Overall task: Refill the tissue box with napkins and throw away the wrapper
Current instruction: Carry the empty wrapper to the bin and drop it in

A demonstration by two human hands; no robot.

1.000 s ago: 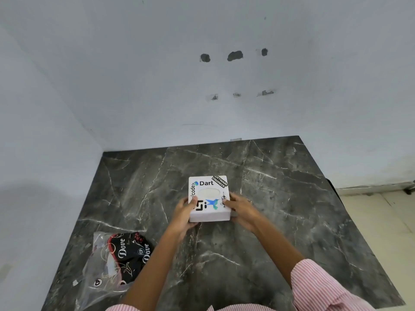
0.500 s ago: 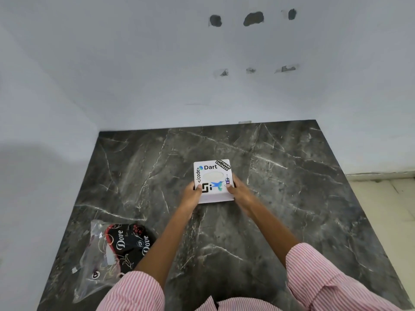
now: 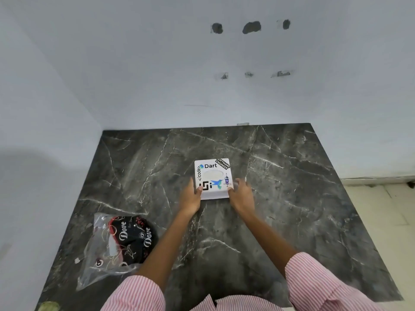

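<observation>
The white tissue box [image 3: 213, 178], covered in stickers, sits flat near the middle of the dark marble counter [image 3: 292, 198], a little farther from the person than a second ago; it has been slid forward and set down. The left hand [image 3: 190, 196] now rests against the box's near left corner with the thumb on top, fingers loosening; the right hand [image 3: 241, 194] has opened, fingers spread and blurred, just beside the right edge and seemingly letting go; neither hand grips the box firmly any more. The oval opening on top shows pale, and whether napkins fill it cannot be told. The clear plastic wrapper [image 3: 116, 243], with dark Dove printing, lies crumpled at the near left of the counter, well apart from the box; judged from this, the box is placed and the wrapper is what remains to be thrown away.
</observation>
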